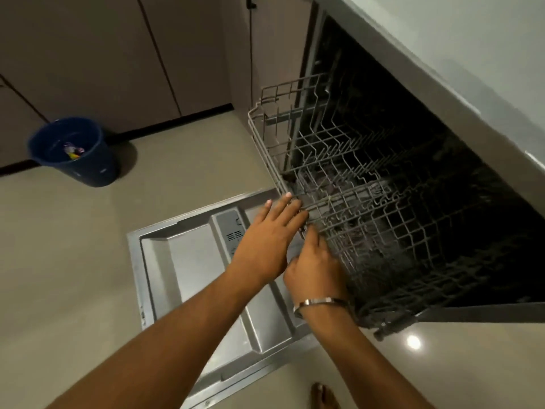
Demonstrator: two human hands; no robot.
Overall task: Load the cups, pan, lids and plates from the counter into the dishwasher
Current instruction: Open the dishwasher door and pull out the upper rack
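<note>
Beige kitchen floor [73, 261] with brown cabinet fronts [88, 54] behind; far left, dark blue round plastic bin [73, 152] holding scraps, too small to identify. Centre, grey metal dishwasher door [182, 261] folded down flat, probably to let the racks slide out. Left hand [265, 234] laid with fingers [292, 211] straight and together against the front edge of the grey wire dishwasher rack [368, 187]. Right hand [315, 267], silver bangle [321, 304] at the wrist, with fingers curled onto the same edge, seemingly to move it on its runners. No cups, pan, lids or plates in view. Rack contents lost in darkness. Pale grey tabletop [472, 54] cut off at upper right.
</note>
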